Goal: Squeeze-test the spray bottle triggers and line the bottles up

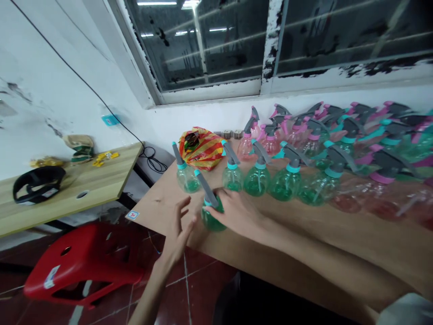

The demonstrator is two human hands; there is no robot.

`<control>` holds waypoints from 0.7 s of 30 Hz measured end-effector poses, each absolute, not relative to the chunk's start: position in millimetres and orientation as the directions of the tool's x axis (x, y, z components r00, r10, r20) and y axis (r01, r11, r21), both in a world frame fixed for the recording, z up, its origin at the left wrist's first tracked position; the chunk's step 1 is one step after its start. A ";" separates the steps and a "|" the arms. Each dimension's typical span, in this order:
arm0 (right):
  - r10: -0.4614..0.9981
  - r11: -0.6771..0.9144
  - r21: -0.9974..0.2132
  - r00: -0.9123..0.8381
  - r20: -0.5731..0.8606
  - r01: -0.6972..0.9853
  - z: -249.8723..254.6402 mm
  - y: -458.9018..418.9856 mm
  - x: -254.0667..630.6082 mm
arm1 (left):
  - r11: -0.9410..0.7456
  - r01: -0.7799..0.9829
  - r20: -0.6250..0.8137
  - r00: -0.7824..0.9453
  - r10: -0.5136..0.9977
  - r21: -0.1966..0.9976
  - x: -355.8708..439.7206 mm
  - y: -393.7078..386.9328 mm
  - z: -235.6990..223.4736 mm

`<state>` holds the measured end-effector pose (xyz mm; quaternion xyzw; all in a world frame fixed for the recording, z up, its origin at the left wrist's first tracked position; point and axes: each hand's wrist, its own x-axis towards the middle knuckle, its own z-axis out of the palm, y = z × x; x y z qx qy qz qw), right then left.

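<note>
My right hand (233, 210) is wrapped round the neck and side of a green spray bottle (212, 221) with a grey and teal trigger head, near the front edge of the brown table. To the left of that bottle is my left hand (181, 225), its fingers apart and nothing in them. Behind my hands another green spray bottle (187, 178) stands alone, left of a row. That row holds several more green bottles (259, 180), with pink bottles (382, 194) towards the right.
A red and yellow striped plastic bag (201, 149) lies against the wall. Left of the brown table (158, 203), a wooden desk (108, 180) bears a black strap-like headset (39, 184) and yellow pieces (105, 158). A red stool (81, 262) stands below it.
</note>
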<state>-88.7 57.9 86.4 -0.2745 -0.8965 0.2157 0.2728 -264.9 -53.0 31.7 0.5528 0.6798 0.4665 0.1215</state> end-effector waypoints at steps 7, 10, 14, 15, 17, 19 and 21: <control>0.571 0.777 -0.538 -0.726 0.384 0.327 84.0 39.2 -2.3 | -0.188 0.614 0.243 -0.006 0.970 0.766 -182.8 -57.3 20.7; 0.596 0.772 -0.532 -0.687 0.415 0.348 80.4 38.0 35.7 | -0.197 0.606 0.198 0.067 0.978 0.771 -149.1 -42.0 16.0; 0.668 0.720 -0.560 -0.626 0.401 0.410 74.8 39.3 82.3 | -0.207 0.564 0.142 0.158 0.977 0.799 -108.4 -22.5 12.9; 0.685 0.707 -0.564 -0.613 0.394 0.427 73.4 40.0 92.8 | -0.214 0.562 0.138 0.175 0.975 0.799 -99.2 -18.2 12.4; 0.722 0.673 -0.579 -0.576 0.382 0.460 71.1 41.5 111.8 | -0.230 0.560 0.131 0.211 0.969 0.796 -81.4 -10.5 11.5; 0.759 0.633 -0.616 -0.534 0.373 0.469 69.5 42.8 127.6 | -0.235 0.553 0.105 0.257 0.961 0.800 -63.8 -3.8 11.2; 0.786 0.596 -0.673 -0.488 0.379 0.438 68.4 43.7 139.7 | -0.229 0.549 0.061 0.307 0.950 0.804 -46.5 1.5 12.5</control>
